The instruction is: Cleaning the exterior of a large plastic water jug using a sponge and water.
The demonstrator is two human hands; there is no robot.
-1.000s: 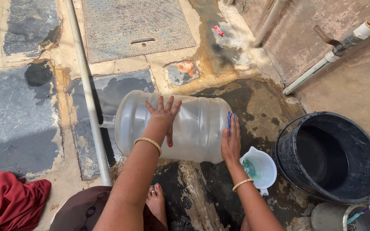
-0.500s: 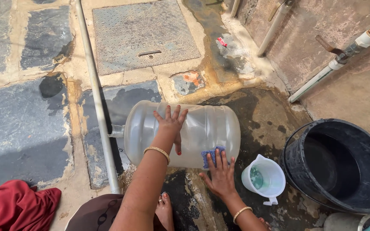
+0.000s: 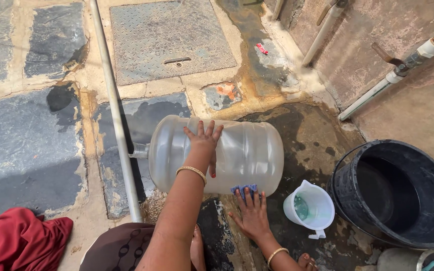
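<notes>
A large clear plastic water jug lies on its side on wet stone ground, its neck pointing left. My left hand rests flat on top of the jug with fingers spread. My right hand presses a small blue scrub pad against the jug's lower near side, close to its base end. Both wrists wear gold bangles.
A white plastic mug with a little water stands right of my right hand. A big black bucket sits further right. A grey pipe runs along the ground by the jug's neck. A red cloth lies at bottom left.
My right hand moved from the jug's base end down to its lower near side, carrying the blue pad. The left hand stayed on top of the jug.
</notes>
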